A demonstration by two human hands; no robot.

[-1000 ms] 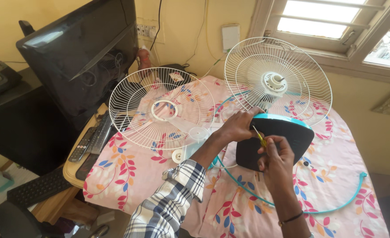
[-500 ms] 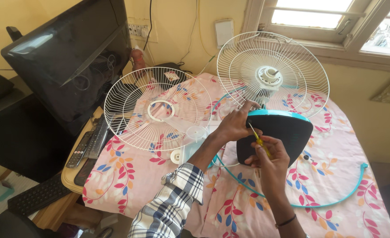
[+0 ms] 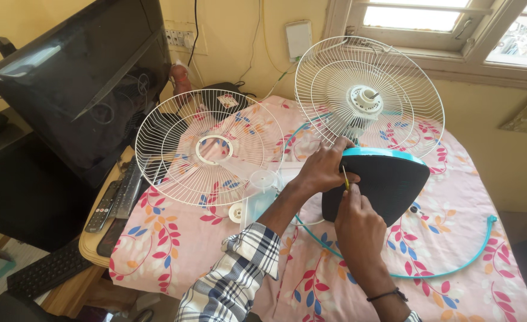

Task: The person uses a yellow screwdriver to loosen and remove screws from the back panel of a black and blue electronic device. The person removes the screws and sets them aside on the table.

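Resting against the left edge of the black fan base (image 3: pixel 388 188), the left hand (image 3: pixel 323 170) has its fingers curled over the base's teal top rim and grips it. Right hand (image 3: pixel 356 223) is closed around a thin yellow-green screwdriver (image 3: pixel 345 177), whose shaft points up to the near-left side of the base, between the 2 hands. The base lies tilted on the surface (image 3: pixel 174 244), which is covered by a pink floral cloth, right of centre. Rear fan guard (image 3: pixel 369 95), white wire with the motor hub at its middle, stands upright just beyond the base. Front fan guard (image 3: pixel 210 148), also white wire, lies to the left, propped at an angle. A teal rim ring (image 3: pixel 454 268) curves across the cloth near and right of the base. A dark monitor (image 3: pixel 78 77) stands at far left, with 2 remote controls (image 3: pixel 113 200) below it.
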